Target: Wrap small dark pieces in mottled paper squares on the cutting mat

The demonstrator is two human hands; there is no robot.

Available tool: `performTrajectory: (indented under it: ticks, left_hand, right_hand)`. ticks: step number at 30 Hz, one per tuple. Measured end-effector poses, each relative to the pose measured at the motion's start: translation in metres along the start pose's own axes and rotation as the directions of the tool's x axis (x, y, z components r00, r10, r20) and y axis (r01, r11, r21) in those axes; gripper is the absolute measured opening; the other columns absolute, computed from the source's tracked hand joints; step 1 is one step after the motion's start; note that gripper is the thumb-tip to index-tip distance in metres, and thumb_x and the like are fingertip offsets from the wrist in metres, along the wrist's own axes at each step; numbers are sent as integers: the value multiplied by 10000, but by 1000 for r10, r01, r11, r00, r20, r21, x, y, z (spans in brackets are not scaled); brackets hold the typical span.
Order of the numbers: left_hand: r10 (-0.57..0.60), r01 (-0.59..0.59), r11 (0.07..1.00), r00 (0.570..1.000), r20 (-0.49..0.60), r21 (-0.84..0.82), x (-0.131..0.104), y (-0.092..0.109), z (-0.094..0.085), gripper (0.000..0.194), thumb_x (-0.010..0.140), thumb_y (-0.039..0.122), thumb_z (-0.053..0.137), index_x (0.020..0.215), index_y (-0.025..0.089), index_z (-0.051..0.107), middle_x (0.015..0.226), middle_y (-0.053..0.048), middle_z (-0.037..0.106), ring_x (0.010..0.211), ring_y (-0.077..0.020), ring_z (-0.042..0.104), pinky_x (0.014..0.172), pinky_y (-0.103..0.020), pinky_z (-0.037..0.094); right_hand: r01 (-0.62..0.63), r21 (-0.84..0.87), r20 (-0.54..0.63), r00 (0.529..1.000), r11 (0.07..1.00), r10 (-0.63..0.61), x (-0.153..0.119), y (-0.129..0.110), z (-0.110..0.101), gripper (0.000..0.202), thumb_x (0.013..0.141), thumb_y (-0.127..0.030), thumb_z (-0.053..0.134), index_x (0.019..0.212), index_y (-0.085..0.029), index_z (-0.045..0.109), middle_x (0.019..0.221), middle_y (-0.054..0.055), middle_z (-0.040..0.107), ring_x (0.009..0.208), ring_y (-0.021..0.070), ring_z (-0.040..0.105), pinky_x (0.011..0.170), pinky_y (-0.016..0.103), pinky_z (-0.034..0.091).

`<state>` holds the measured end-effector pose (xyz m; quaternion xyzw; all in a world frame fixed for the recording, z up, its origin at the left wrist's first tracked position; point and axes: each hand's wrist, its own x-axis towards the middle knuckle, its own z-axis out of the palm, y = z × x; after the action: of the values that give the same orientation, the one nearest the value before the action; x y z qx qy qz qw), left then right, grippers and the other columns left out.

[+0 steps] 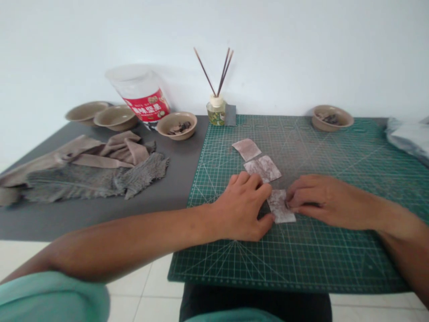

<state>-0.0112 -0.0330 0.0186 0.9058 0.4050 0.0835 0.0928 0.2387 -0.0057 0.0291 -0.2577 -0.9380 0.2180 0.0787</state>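
A small square sheet [280, 212], mottled white and brownish purple, lies flat on the green cutting mat between my two hands. My left hand [244, 206] has its fingers curled, with the thumb and index fingertip at the sheet's left edge. From the right, my right hand [323, 200] comes over the sheet with thumb and fingers pinched together; whatever is in the pinch is too small to make out. Just beyond my left hand lies a second mottled square [263, 168]. Touching or nearly touching it farther back is a plainer pinkish square [247, 149].
The cutting mat [241, 264] covers the table's right part. Bowls with dark bits stand at the back, one left of centre [177, 137] and one right [326, 127]. A reed diffuser [216, 112], a tub [147, 103], crumpled cloth [83, 179] and a plastic bag [407, 136] surround the mat.
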Motion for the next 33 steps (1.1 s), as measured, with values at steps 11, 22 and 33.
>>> performTrajectory:
  ticks: [11,22,33]
  left_hand:
    - [1,-1,1000,1000,9,0,1,1,-1,346,879,508,592,1052,210,562,1098,-87,556,1023,-296,480,870,-477,412]
    - [-2,2,1000,1000,18,9,1,2,-1,328,876,501,587,1024,210,554,1082,-84,548,1013,-293,477,864,-473,410]
    - [-1,0,1000,1000,24,6,1,2,-1,318,877,486,579,1022,204,554,1085,-89,557,1016,-294,484,876,-478,422]
  right_hand:
    - [48,8,59,997,999,-49,2,-4,1,157,1002,-236,594,958,-238,744,994,27,752,928,211,659,829,368,481]
    - [80,11,74,994,997,-81,2,-6,-1,172,1010,-226,584,954,-243,745,977,23,750,911,208,649,807,362,480]
    - [83,57,95,992,995,-88,3,-7,-1,189,1019,-244,576,948,-237,752,977,28,746,927,197,646,826,360,497]
